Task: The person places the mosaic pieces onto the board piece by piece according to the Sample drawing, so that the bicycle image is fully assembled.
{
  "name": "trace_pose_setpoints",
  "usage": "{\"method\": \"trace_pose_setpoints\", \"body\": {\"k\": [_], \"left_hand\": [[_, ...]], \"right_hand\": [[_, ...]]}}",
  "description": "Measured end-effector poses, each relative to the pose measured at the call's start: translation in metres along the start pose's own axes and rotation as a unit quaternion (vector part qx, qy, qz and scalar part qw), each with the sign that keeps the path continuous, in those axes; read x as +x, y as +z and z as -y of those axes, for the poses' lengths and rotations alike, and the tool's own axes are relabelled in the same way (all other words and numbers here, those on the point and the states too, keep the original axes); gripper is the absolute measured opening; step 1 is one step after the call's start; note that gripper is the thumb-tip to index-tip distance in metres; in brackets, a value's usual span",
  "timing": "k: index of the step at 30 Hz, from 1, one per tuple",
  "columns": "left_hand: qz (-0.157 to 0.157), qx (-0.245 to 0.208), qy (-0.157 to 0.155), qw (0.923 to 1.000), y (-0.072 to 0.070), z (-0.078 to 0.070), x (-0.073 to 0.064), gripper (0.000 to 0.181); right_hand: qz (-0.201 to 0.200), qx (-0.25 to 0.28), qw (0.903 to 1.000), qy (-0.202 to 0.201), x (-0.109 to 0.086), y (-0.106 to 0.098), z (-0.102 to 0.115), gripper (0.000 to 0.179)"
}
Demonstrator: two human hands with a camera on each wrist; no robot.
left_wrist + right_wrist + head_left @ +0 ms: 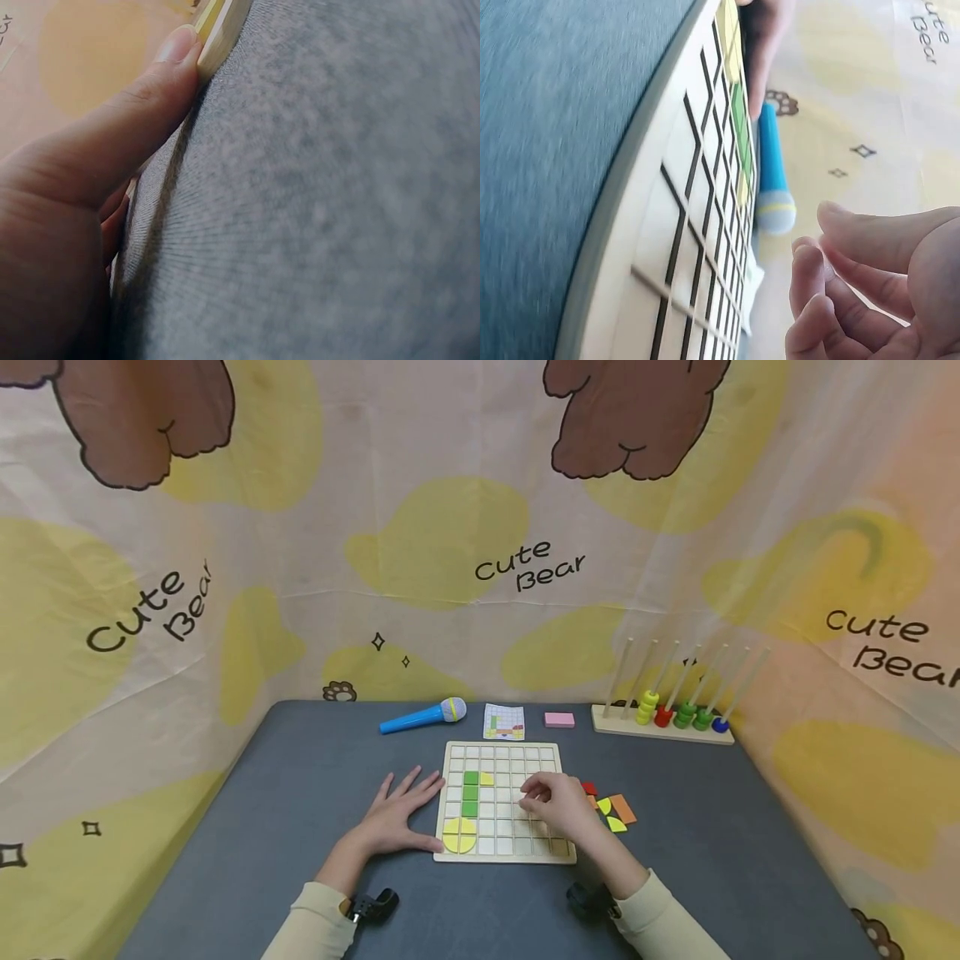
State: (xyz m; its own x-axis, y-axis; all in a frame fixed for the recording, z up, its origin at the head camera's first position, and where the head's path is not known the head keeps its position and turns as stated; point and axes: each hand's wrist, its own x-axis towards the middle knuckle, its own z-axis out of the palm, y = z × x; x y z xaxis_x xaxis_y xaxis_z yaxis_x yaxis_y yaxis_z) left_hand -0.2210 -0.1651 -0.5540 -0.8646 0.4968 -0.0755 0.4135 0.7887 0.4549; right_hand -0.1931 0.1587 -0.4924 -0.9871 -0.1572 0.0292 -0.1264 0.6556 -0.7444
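A light wooden grid board [517, 852] lies flat on the dark table. On its left part sit several green squares [470, 793], a yellow quarter piece [487, 779] beside the top one, and yellow quarter pieces forming a circle [459, 836] at the lower left corner. My left hand [397, 818] spreads its fingers along the board's left edge; in the left wrist view its thumb [161, 82] touches the rim. Above the board's right half is my right hand [558, 806], fingers loosely bent. The right wrist view shows nothing between thumb [870, 229] and fingers.
Loose red [590, 788], orange [623, 808] and yellow pieces [617, 824] lie right of the board. Behind it are a blue toy microphone [416, 719], a printed pattern card [504, 722] and a pink block [558, 720]. A pegged bead rack [660, 727] stands at the back right.
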Motion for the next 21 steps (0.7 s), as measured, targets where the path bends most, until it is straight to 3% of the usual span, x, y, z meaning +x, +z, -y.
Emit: {"method": "trace_pose_setpoints", "body": {"k": [10, 21], "left_hand": [[0.000, 0.004, 0.002, 1.0000, 0.000, 0.000, 0.002, 0.114], [-0.007, 0.002, 0.005, 1.0000, 0.002, -0.001, 0.001, 0.116]], "right_hand": [[-0.030, -0.005, 0.9995, 0.012, -0.003, -0.016, -0.014, 0.013], [-0.035, -0.023, 0.9985, 0.035, -0.007, -0.038, -0.030, 0.019]]}}
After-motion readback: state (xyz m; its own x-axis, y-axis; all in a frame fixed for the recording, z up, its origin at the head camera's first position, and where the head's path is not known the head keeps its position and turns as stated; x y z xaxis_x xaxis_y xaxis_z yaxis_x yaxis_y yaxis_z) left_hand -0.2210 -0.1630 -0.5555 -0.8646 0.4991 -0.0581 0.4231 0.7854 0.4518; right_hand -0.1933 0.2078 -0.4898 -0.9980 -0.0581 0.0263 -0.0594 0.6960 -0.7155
